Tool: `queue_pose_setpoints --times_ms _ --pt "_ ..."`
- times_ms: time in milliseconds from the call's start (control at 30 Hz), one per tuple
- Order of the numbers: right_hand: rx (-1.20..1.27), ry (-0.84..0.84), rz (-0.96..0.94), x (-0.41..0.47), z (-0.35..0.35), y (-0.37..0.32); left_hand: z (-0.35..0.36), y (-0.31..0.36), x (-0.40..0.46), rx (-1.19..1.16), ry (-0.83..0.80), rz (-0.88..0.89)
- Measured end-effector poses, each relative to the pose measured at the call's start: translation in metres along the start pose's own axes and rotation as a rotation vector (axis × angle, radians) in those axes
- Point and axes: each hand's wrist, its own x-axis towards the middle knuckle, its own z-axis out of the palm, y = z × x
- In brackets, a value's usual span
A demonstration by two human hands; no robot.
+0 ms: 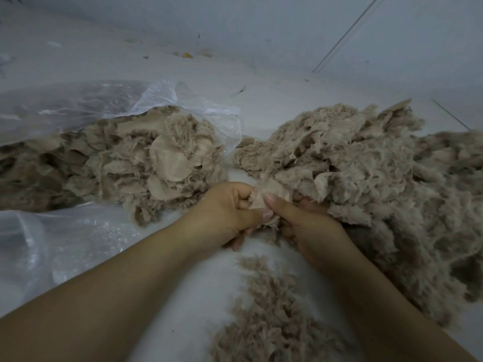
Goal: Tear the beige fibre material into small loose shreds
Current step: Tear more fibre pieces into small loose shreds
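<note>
My left hand [230, 212] and my right hand [308, 226] meet at the centre, both pinching one small beige fibre piece [271, 197] between thumbs and curled fingers. A heap of beige fibre pieces [146, 163] spills from a clear plastic bag [78, 105] at the left. A larger fluffy pile of beige fibre [379, 173] lies at the right, touching my right hand. Loose shreds [271, 317] lie on the floor between my forearms, near the bottom of the view.
The pale floor [274, 95] stretches behind the piles, with small bits of debris [187, 55] near the back. More crumpled clear plastic [52, 244] lies at the lower left under my left forearm.
</note>
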Motion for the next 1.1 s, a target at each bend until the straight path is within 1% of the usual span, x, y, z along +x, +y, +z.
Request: queue_pose_setpoints --times_ms 100,200,233,267,300,367,400,433,467,500,533,567,600,633,700,767,867,933,967,1033,1100 --pt "0.014 0.109 0.032 -0.001 0.004 -0.001 -0.005 0.002 -0.001 -0.15 0.061 -0.005" --pt "-0.022 0.16 0.037 -0.002 0.007 -0.003 -0.01 0.009 -0.005 -0.225 -0.021 0.041" --pt "-0.03 0.161 0.014 -0.001 0.007 -0.002 -0.013 0.012 -0.006 -0.242 -0.077 0.045" --pt "-0.021 0.136 -0.002 -0.001 0.005 -0.002 -0.017 0.015 -0.008 -0.253 -0.166 0.016" --pt "0.004 0.099 -0.011 0.0 0.003 -0.003 -0.022 0.018 -0.009 -0.246 -0.296 -0.053" --pt "0.023 0.033 -0.01 -0.001 0.002 -0.004 -0.028 0.022 -0.015 -0.138 -0.565 -0.212" --pt "0.017 0.008 -0.008 -0.001 0.0 -0.003 -0.029 0.021 -0.016 -0.038 -0.606 -0.243" --pt "0.015 -0.005 -0.004 -0.001 0.0 -0.003 -0.028 0.019 -0.016 0.072 -0.564 -0.243" --pt "0.016 -0.013 -0.006 0.0 0.0 -0.001 -0.023 0.018 -0.015 0.177 -0.454 -0.215" --pt "0.027 -0.009 -0.002 -0.001 0.001 -0.002 -0.018 0.017 -0.012 0.272 -0.287 -0.18" --pt "0.034 -0.005 -0.006 0.0 0.002 -0.002 -0.014 0.014 -0.008 0.313 -0.088 -0.142" --pt "0.034 -0.002 -0.006 -0.002 0.003 -0.003 -0.012 0.011 -0.004 0.272 0.082 -0.101" --pt "0.017 -0.006 -0.02 -0.001 0.003 -0.002 -0.01 0.008 -0.001 0.179 0.181 -0.064" --pt "0.002 -0.014 -0.028 -0.002 0.005 -0.003 -0.009 0.006 0.002 0.085 0.206 -0.028" --pt "0.037 -0.037 -0.06 -0.004 0.006 -0.004 -0.003 0.001 0.002 -0.013 0.176 0.048" --pt "0.094 -0.07 -0.116 -0.004 0.007 -0.005 0.0 -0.001 0.004 -0.043 0.194 0.121" --pt "0.066 -0.139 -0.131 0.0 0.008 -0.004 -0.002 -0.003 0.007 -0.064 0.272 0.222" --pt "0.024 -0.122 -0.1 0.0 0.008 -0.005 -0.004 -0.003 0.006 0.006 0.323 0.324" --pt "0.017 -0.098 -0.079 -0.001 0.009 -0.007 -0.004 -0.001 0.005 0.09 0.376 0.401" --pt "-0.02 -0.066 -0.059 0.0 0.005 -0.006 -0.008 0.008 0.003 0.288 0.53 0.596" --pt "-0.07 -0.05 -0.072 0.0 0.002 -0.005 -0.018 0.023 0.001 0.423 0.697 0.744"
